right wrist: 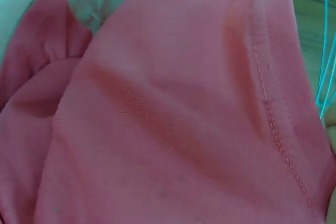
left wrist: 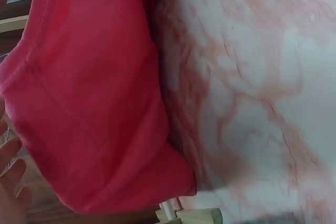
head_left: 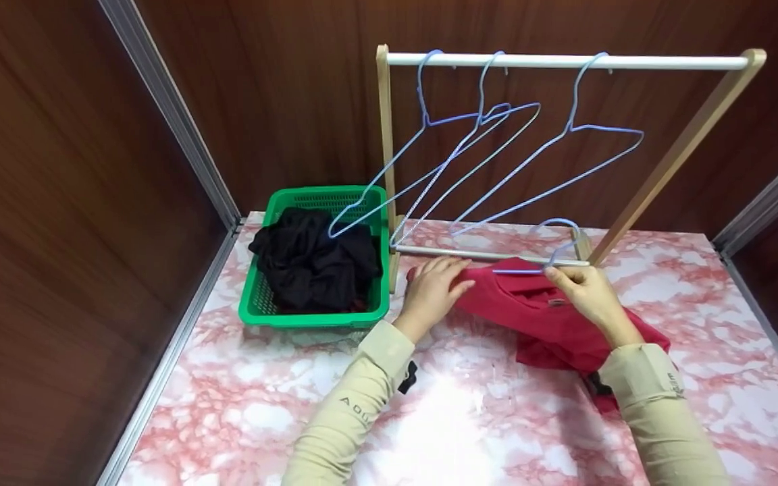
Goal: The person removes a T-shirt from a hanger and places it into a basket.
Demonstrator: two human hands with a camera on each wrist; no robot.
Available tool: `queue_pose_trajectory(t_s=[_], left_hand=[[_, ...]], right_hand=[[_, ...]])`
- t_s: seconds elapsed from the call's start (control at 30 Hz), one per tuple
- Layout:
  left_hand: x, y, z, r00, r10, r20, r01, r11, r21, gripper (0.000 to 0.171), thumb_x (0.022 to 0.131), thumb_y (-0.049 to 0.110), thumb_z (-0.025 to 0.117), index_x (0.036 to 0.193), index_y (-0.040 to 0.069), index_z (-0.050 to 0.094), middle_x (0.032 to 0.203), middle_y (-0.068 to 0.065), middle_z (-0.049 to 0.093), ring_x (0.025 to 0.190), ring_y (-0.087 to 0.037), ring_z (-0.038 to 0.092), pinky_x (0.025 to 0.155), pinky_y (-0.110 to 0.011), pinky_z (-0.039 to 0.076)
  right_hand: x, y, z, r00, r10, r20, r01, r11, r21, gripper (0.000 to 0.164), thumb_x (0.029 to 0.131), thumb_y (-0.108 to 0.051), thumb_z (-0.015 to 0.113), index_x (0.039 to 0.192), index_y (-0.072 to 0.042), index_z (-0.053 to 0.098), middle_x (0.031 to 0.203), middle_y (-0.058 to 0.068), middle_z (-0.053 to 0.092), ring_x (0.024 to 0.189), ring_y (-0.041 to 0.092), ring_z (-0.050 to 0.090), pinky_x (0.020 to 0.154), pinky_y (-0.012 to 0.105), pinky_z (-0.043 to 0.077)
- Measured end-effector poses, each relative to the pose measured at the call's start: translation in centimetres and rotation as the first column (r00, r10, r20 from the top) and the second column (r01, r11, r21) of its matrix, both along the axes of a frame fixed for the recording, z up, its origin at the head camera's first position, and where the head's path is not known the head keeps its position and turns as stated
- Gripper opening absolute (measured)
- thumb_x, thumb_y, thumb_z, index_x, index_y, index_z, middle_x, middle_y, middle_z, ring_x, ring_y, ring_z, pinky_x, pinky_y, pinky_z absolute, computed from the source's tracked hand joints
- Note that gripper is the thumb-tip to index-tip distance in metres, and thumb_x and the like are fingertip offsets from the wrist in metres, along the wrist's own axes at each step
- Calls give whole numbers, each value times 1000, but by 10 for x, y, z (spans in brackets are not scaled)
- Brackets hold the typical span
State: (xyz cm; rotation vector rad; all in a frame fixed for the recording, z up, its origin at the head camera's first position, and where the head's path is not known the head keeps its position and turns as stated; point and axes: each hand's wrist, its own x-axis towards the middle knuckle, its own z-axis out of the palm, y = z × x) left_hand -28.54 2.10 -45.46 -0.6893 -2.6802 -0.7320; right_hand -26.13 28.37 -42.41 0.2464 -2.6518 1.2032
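A red shirt (head_left: 551, 334) is held up off the tabletop at its neckline, the rest of it drooping over the marbled surface. My right hand (head_left: 590, 297) pinches a blue wire hanger (head_left: 556, 256) just below its hook. One arm of that hanger shows across the collar; its other side is hidden by the cloth and hand. Over the shirt's left shoulder lies my left hand (head_left: 433, 290), fingers extended along the cloth. In the left wrist view, its relaxed fingers (left wrist: 11, 163) show beside the red fabric (left wrist: 100, 103). The right wrist view is mostly filled by fabric (right wrist: 157, 119) and its stitched neckline.
Behind the shirt stands a garment rack with a white rail (head_left: 672, 63) and wooden legs (head_left: 679, 158). Three blue hangers (head_left: 608, 128) hang from it. To the left, a green basket (head_left: 315, 320) holds dark clothing (head_left: 315, 260). A brown panel wall (head_left: 294, 101) closes off the back.
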Motion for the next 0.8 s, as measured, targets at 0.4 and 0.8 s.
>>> queue_pose_trajectory(t_s=[0.4, 0.8], left_hand=[[1, 5, -2, 999, -45, 22, 43, 996, 76, 31, 90, 39, 57, 109, 19, 70, 110, 0, 69, 110, -17, 62, 97, -33, 46], [1, 4, 2, 997, -32, 70, 9, 954, 301, 27, 89, 29, 61, 108, 13, 73, 112, -3, 71, 109, -15, 65, 93, -26, 50]], right_hand=[[5, -20, 15, 993, 112, -26, -113, 993, -39, 22, 95, -8, 52, 77, 3, 59, 54, -12, 41, 49, -2, 37, 48, 16, 33], [0, -27, 15, 991, 47, -124, -51, 998, -23, 28, 87, -10, 65, 65, -2, 50, 56, -11, 39, 51, -2, 34, 49, 16, 29]])
